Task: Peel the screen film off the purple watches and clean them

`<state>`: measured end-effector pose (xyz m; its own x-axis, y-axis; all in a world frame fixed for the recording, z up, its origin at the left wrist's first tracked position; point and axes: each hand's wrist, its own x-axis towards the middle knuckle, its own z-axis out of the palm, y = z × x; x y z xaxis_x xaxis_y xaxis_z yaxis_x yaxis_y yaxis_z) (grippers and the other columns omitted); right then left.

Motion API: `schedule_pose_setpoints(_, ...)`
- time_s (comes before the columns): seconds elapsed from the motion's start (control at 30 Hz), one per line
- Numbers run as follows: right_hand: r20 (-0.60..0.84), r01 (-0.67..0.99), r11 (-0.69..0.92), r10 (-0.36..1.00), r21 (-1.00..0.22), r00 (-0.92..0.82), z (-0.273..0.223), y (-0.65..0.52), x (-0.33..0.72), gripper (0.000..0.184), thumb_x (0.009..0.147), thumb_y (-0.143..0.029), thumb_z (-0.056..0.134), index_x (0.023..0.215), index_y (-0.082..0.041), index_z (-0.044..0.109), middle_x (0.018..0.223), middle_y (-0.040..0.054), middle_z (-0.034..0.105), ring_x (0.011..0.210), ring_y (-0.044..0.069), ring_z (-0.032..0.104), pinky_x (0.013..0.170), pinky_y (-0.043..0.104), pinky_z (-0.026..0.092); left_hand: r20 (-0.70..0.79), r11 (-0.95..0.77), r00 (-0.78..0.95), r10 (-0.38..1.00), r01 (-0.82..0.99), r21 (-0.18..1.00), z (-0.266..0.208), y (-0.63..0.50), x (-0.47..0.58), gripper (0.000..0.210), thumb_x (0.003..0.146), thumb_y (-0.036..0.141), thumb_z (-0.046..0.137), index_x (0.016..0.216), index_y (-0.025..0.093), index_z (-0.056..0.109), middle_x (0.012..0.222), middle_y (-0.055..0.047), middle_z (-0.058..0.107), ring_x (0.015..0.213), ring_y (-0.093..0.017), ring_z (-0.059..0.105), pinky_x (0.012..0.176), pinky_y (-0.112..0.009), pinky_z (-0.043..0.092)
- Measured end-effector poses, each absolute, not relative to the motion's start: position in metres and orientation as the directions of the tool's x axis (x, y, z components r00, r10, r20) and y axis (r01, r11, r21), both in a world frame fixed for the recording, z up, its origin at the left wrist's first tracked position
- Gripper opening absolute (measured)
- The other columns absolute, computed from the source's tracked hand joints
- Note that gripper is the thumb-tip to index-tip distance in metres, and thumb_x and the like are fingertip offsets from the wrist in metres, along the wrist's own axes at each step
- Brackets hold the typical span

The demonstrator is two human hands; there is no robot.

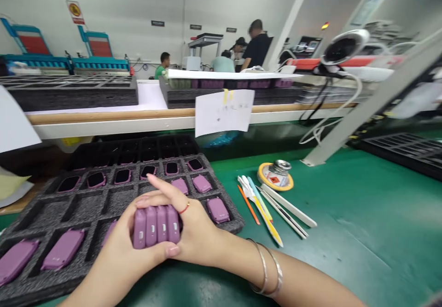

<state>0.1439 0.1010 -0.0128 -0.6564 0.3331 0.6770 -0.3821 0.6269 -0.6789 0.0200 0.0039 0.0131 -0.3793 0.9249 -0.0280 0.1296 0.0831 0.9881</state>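
Observation:
Both my hands are wrapped round a row of several purple watch cases (pixel 157 226), standing side by side with their edges facing me. My left hand (pixel 127 247) closes round the left end, its thumb along the bottom. My right hand (pixel 196 231) presses on the right end, with fingers reaching across the top. Beneath and behind them lies a dark foam tray (pixel 83 205) with compartments. Some hold purple watch cases face down, such as a case (pixel 218 209) on the right; a back row holds watches with black screens (pixel 122 176). Several compartments behind my left hand are bare.
Right of the tray, an orange stick (pixel 248 204), a yellow-and-white tool (pixel 267 219) and tweezers (pixel 283 212) lie on the green mat (pixel 345 233). A metal-topped container (pixel 281 166) stands on a yellow tape roll (pixel 262 176). A slanted post (pixel 373 90) rises behind. People work beyond the shelf.

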Motion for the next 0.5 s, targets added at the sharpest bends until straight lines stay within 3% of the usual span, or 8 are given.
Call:
schedule_pose_setpoints(0.1, 0.708, -0.289, 0.759, 0.301, -0.584, -0.638, -0.011, 0.1, 0.144, 0.103, 0.076, -0.019, 0.08, 0.158, -0.025, 0.019, 0.137, 0.0103, 0.061, 0.131, 0.022, 0.057, 0.118, 0.04, 0.04, -0.058, 0.123, -0.373, 0.926, 0.153, 0.98, 0.013, 0.006, 0.015, 0.078, 0.052, 0.035, 0.089, 0.121, 0.023, 0.055, 0.123, -0.01, 0.072, 0.121, -0.039, 0.064, 0.101, -0.05, 0.056)
schedule_pose_setpoints(0.2, 0.743, -0.268, 0.824, 0.248, -0.499, -0.622, -0.006, 0.097, 0.157, 0.106, 0.078, -0.033, 0.083, 0.159, -0.021, 0.016, 0.146, 0.0159, 0.052, 0.136, 0.023, 0.051, 0.117, 0.038, 0.041, -0.093, 0.141, -0.37, 0.925, 0.105, 0.985, 0.014, 0.005, 0.013, 0.088, 0.051, 0.037, 0.091, 0.128, 0.026, 0.051, 0.123, -0.01, 0.073, 0.112, -0.039, 0.07, 0.098, -0.049, 0.058)
schedule_pose_setpoints(0.27, 0.736, -0.252, 0.827, 0.256, -0.502, -0.626, -0.003, 0.097, 0.176, 0.097, 0.083, -0.041, 0.079, 0.157, -0.02, 0.02, 0.143, 0.0157, 0.055, 0.135, 0.022, 0.052, 0.116, 0.037, 0.041, -0.139, 0.163, -0.322, 0.936, 0.048, 0.985, 0.015, 0.004, 0.013, 0.094, 0.053, 0.041, 0.091, 0.135, 0.029, 0.046, 0.119, -0.009, 0.075, 0.101, -0.037, 0.075, 0.092, -0.049, 0.061)
schedule_pose_setpoints(0.37, 0.623, 0.044, 0.8, 0.499, -0.599, -0.602, -0.002, 0.112, 0.214, 0.064, 0.094, -0.041, 0.065, 0.149, -0.022, 0.037, 0.132, 0.0091, 0.064, 0.127, 0.02, 0.058, 0.113, 0.036, 0.043, -0.203, 0.225, -0.277, 0.939, 0.048, 0.973, 0.013, 0.004, 0.014, 0.1, 0.055, 0.049, 0.09, 0.14, 0.035, 0.04, 0.105, -0.005, 0.079, 0.092, -0.036, 0.077, 0.09, -0.052, 0.061)
schedule_pose_setpoints(0.43, 0.502, 0.337, 0.683, 0.715, -0.647, -0.486, -0.007, 0.13, 0.24, 0.042, 0.101, -0.031, 0.051, 0.141, -0.02, 0.047, 0.122, 0.0082, 0.068, 0.118, 0.02, 0.063, 0.106, 0.038, 0.048, -0.211, 0.244, -0.265, 0.941, 0.098, 0.965, 0.01, 0.005, 0.013, 0.089, 0.056, 0.053, 0.089, 0.131, 0.035, 0.045, 0.103, -0.004, 0.079, 0.093, -0.036, 0.077, 0.095, -0.054, 0.058)
schedule_pose_setpoints(0.5, 0.409, 0.471, 0.592, 0.8, -0.654, -0.438, -0.016, 0.151, 0.259, 0.031, 0.102, -0.022, 0.044, 0.129, -0.014, 0.057, 0.109, 0.0108, 0.07, 0.1, 0.021, 0.068, 0.092, 0.041, 0.054, -0.204, 0.244, -0.244, 0.948, 0.145, 0.959, 0.006, 0.006, 0.012, 0.075, 0.058, 0.055, 0.087, 0.119, 0.032, 0.049, 0.107, -0.005, 0.078, 0.093, -0.036, 0.077, 0.099, -0.055, 0.054)
